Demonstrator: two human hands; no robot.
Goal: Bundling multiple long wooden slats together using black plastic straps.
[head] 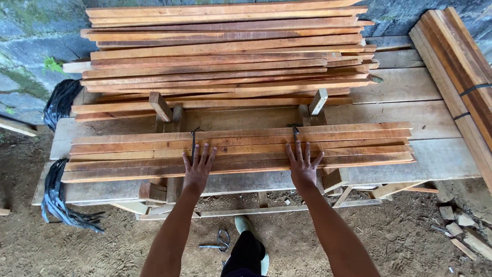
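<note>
Both hands flat, palms down, on the near row of wood slats laid across the plank desk. Left hand fingers spread wide, gripping nothing, just pressing on the slats. Right hand the same, fingers splayed, nothing grasped. Black strap runs up just past the left fingertips; another strap end sits just beyond the right ones. Big slat stack lies well beyond the fingers. Bundled boards far right of the right fingers.
</note>
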